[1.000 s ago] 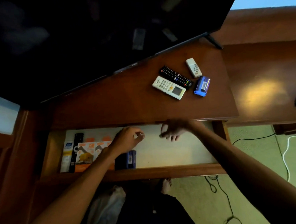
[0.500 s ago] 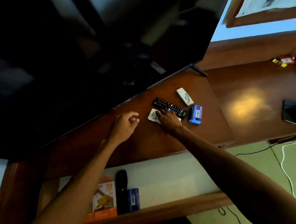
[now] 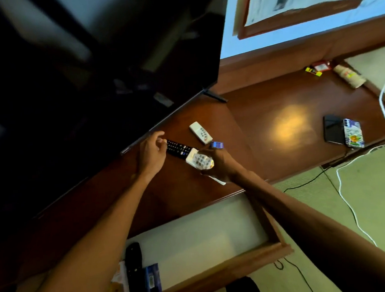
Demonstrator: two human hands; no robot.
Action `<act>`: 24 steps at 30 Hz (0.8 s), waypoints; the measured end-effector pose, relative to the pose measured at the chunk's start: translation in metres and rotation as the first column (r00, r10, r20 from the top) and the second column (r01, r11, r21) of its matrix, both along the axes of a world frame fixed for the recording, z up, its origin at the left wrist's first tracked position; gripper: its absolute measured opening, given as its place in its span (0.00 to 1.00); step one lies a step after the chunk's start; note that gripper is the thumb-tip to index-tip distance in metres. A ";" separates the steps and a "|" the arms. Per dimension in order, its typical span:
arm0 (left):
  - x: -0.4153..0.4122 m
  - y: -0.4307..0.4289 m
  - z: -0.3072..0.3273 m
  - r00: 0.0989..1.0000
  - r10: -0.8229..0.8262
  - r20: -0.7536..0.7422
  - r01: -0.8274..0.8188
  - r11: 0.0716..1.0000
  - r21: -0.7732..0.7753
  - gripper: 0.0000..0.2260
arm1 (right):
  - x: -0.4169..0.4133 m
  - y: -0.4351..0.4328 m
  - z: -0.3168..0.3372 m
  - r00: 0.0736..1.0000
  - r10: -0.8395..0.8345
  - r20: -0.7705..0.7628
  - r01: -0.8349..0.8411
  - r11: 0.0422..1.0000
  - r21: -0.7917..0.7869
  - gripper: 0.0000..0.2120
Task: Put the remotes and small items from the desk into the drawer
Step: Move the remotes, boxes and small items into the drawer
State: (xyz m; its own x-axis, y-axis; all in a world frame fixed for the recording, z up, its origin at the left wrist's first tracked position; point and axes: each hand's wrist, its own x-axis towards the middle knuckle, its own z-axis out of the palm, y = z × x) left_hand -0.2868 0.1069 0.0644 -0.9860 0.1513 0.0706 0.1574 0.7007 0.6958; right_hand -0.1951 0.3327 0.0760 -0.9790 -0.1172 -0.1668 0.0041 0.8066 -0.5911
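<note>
Gripping white remote w/ right hand, tilted up off counter for carry to drawer (open below). Left hand loosely curled, empty, reaching black remote.

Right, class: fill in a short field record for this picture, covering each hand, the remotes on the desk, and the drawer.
left hand: open, at the end of the black remote, not gripping it
right hand: holding the large white remote, lifted and tilted
small white remote: flat on desk
blue item: behind right hand, partly hidden
drawer: open; holds a dark remote, a blue item, packets
</note>
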 end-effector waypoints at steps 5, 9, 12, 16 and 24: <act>0.005 0.085 -0.002 0.980 -0.187 0.072 0.193 0.976 -0.103 0.23 | 0.015 0.094 0.007 0.986 -0.166 -0.028 0.167 0.986 0.026 0.30; 0.014 0.133 -0.010 0.894 -0.367 0.256 0.443 0.808 -0.388 0.46 | 0.016 0.148 -0.001 0.960 -0.280 -0.015 0.280 0.959 0.051 0.32; 0.018 0.151 -0.017 0.865 -0.367 0.341 0.497 0.711 -0.497 0.51 | 0.017 0.163 -0.009 0.950 -0.311 0.000 0.311 0.950 0.017 0.32; 0.023 0.165 -0.021 0.895 -0.336 0.292 0.445 0.673 -0.591 0.46 | 0.021 0.171 -0.017 0.957 -0.288 0.015 0.288 0.957 -0.016 0.31; 0.099 0.122 -0.019 0.953 -0.275 0.128 0.303 0.865 -0.400 0.43 | 0.053 0.145 -0.015 0.989 -0.149 0.000 0.149 0.989 -0.008 0.30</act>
